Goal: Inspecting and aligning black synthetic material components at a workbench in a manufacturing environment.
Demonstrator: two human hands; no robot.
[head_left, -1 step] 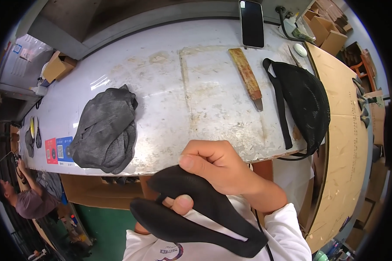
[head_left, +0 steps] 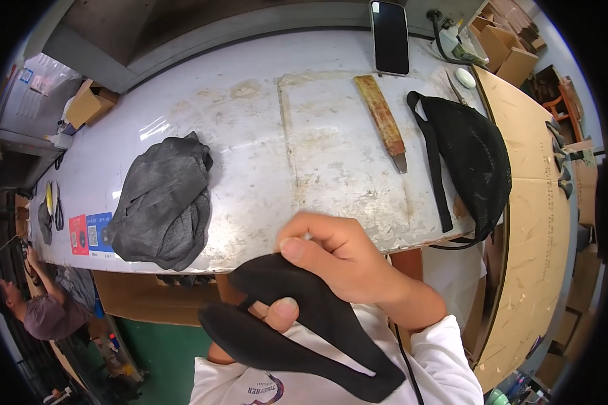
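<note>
A black padded fabric piece [head_left: 270,347], folded into two long curved lobes with a narrow gap between them, is held up just off the table's near edge. My left hand [head_left: 283,312] grips it from beneath; only the thumb end and a bit of finger show through the gap, the rest hidden by the cloth. Over the upper lobe's edge my right hand [head_left: 341,260] is closed, thumb pressed to the curled index finger. A tiny pale spot shows at that pinch, too small to name.
A crumpled dark grey cloth [head_left: 162,202] lies left on the worn table [head_left: 250,155]. To the right are a knife with a tape-wrapped handle [head_left: 380,115] and a black mesh bag [head_left: 469,155]. A phone [head_left: 390,40] stands at the back. Someone [head_left: 54,310] works at far left.
The black fabric piece has shifted slightly left, its lower end most. My right hand's fingers have risen a little from the cloth's edge, still pinched.
</note>
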